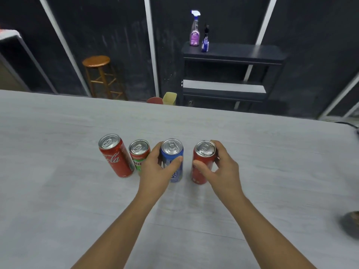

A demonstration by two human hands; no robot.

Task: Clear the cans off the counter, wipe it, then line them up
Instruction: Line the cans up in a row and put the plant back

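Note:
Several cans stand upright in a row on the grey counter (58,191). From the left: a tall red cola can (116,158), a shorter red and green can (138,154), a blue can (173,156) and a red can (202,164). My left hand (157,169) is wrapped around the blue can, thumb on its front, fingers behind, partly hiding the red and green can. My right hand (221,167) grips the right red can, thumb in front and fingers around its far side.
A dark grey object (351,224) lies at the counter's right edge. Beyond the counter stand a wooden stool (101,74), a red bin (155,100), a yellow bin (170,98) and a dark shelf unit (233,53) with two spray bottles (195,30).

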